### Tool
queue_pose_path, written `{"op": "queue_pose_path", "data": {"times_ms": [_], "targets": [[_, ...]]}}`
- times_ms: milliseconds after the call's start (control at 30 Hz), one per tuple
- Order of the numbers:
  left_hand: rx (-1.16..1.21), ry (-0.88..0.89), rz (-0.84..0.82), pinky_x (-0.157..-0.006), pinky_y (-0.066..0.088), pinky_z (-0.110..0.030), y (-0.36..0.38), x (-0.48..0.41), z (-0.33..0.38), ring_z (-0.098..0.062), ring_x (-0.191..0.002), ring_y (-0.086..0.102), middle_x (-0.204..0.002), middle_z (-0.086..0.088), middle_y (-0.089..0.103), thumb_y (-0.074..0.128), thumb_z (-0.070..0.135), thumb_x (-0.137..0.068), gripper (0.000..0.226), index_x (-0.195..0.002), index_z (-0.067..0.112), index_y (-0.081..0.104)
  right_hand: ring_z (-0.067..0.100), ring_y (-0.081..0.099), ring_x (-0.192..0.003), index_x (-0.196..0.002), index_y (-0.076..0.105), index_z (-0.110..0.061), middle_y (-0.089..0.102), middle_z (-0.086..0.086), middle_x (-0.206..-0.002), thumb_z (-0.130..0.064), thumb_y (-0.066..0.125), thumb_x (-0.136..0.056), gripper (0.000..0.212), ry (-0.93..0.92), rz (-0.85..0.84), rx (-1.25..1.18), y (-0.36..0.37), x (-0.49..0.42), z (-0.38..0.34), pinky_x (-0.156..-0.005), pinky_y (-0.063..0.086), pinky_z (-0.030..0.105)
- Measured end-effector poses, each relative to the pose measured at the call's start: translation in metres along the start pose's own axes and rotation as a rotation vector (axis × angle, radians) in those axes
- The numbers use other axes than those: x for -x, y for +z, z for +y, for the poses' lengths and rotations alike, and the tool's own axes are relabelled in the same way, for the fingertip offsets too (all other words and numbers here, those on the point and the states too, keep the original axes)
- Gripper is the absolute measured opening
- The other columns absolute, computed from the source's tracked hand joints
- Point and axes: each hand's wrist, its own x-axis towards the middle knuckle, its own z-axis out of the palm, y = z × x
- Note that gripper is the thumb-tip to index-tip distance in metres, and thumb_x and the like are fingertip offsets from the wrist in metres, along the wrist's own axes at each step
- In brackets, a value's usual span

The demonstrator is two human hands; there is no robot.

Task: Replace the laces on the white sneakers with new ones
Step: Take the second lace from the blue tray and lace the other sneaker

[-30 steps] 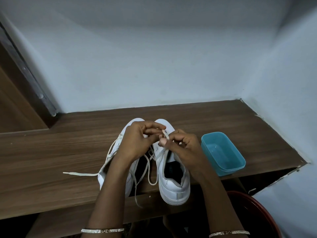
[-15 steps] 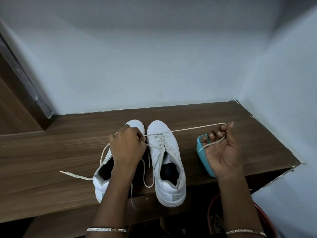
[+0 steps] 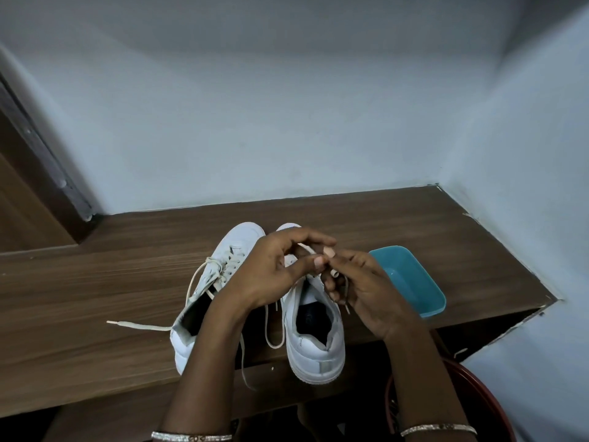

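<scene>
White leather-look sneakers sit side by side on the wood-grain counter [image 3: 95, 282], toes toward the wall and heels at its front edge. Both hands work above the right sneaker [image 3: 315, 342]. The left hand [image 3: 271, 272] arches over its eyelets, thumb and forefinger curled together on a cream lace [image 3: 306, 248]. The right hand [image 3: 366, 288] meets it fingertip to fingertip, its fingers [image 3: 334, 272] clamped on the same lace, whose tip hangs below the palm. Whether this lace is the old one or the new one cannot be told.

The left sneaker [image 3: 220, 275] is loosely laced; its lace tail [image 3: 140, 326] trails away across the counter, and a slack loop [image 3: 274, 327] droops between the two shoes. A teal plastic tub [image 3: 433, 309] stands just beside the right hand, and a red basin [image 3: 478, 393] sits lower down.

Risks, as I judge them:
- the pinch is small, so the lace could slip free;
- a hard pull could drag the right sneaker over the edge, since nothing pins it down;
- the slack loop could snag a wrist;
- an eyelet could be missed under the hands.
</scene>
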Motion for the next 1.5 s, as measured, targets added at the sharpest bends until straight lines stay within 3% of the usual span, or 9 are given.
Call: {"op": "queue_pose_path", "data": {"times_ms": [133,267,533,833,1067,1200,1333,1400,1500], "targets": [[-0.051,-0.04,-0.009,-0.061,0.04,-0.014,-0.005,0.003,-0.007,-0.003,-0.058,0.049,-0.076,0.01,0.059,0.065,0.008,-0.094,0.021,-0.108,0.022,0.073,0.013,0.047,-0.052,-0.076,0.067,-0.008,0.053,0.005,-0.059,-0.034,0.054,-0.098,0.037,-0.005,0.01,0.01,0.002,0.001,-0.003,-0.049,0.034,0.022],[-0.214,-0.008,0.126,-0.072,0.043,-0.014,-0.015,0.003,-0.012,-0.004,-0.083,0.06,-0.089,0.003,0.065,0.062,0.01,-0.096,0.02,-0.099,0.026,0.074,0.011,0.044,-0.049,-0.071,0.064,-0.011,0.051,0.003,-0.057,-0.036,0.055,-0.098,0.038,0.003,0.03,-0.012,0.001,0.0,-0.004,-0.045,0.033,0.019],[-0.329,-0.151,0.426,-0.056,0.032,-0.01,-0.034,0.008,-0.027,0.004,-0.062,0.052,-0.08,0.015,0.06,0.063,0.012,-0.095,0.019,-0.09,0.027,0.072,0.011,0.028,-0.046,-0.072,0.062,-0.012,0.04,0.001,-0.057,-0.038,0.059,-0.094,0.035,0.014,0.133,-0.088,-0.017,-0.002,0.0,-0.044,0.021,0.023],[-0.174,-0.074,0.033,-0.102,0.041,-0.018,-0.011,0.006,-0.005,0.006,-0.12,0.054,-0.122,0.019,0.066,0.071,0.016,-0.089,0.037,-0.12,0.036,0.068,0.01,0.035,-0.049,-0.08,0.073,-0.011,0.046,0.001,-0.057,-0.034,0.059,-0.097,0.032,-0.029,0.066,0.098,-0.004,-0.002,0.002,-0.046,0.03,0.02],[-0.109,-0.08,-0.026,-0.079,0.054,-0.048,-0.004,0.003,-0.007,-0.028,-0.079,0.065,-0.085,0.001,0.073,0.07,0.017,-0.092,0.009,-0.099,0.022,0.073,0.01,0.039,-0.046,-0.078,0.075,-0.009,0.05,0.001,-0.053,-0.035,0.068,-0.089,0.029,-0.075,0.111,0.187,-0.005,-0.004,0.005,-0.044,0.032,0.019],[-0.203,-0.089,0.049,-0.068,0.052,-0.033,-0.007,0.002,-0.011,-0.008,-0.072,0.064,-0.081,0.015,0.073,0.073,0.027,-0.088,0.006,-0.086,0.031,0.077,0.009,0.048,-0.049,-0.08,0.077,-0.015,0.058,0.0,-0.058,-0.035,0.072,-0.088,0.022,-0.084,0.161,0.227,-0.006,-0.005,0.007,-0.047,0.038,0.019],[-0.206,-0.16,0.197,-0.065,0.053,-0.032,-0.012,0.002,-0.017,-0.011,-0.068,0.066,-0.072,0.008,0.073,0.081,0.035,-0.08,0.004,-0.077,0.037,0.078,0.014,0.061,-0.063,-0.088,0.078,-0.018,0.071,0.0,-0.073,-0.026,0.078,-0.085,0.008,-0.125,0.106,0.325,-0.009,-0.007,0.013,-0.06,0.052,0.025],[-0.215,-0.172,0.224,-0.069,0.055,-0.046,-0.014,0.002,-0.018,-0.028,-0.073,0.066,-0.073,-0.006,0.072,0.081,0.043,-0.077,0.004,-0.078,0.04,0.078,0.018,0.062,-0.069,-0.092,0.076,-0.024,0.071,-0.006,-0.077,-0.033,0.085,-0.076,0.02,-0.103,0.076,0.436,-0.013,-0.009,0.016,-0.068,0.056,0.035],[-0.267,-0.198,0.232,-0.057,0.044,-0.036,-0.016,0.003,-0.017,-0.019,-0.054,0.05,-0.06,-0.006,0.063,0.081,0.04,-0.078,0.003,-0.078,0.037,0.079,0.01,0.058,-0.065,-0.093,0.069,-0.029,0.066,-0.013,-0.079,-0.042,0.092,-0.063,0.04,-0.078,0.049,0.595,-0.013,-0.01,0.019,-0.063,0.052,0.028]]}}
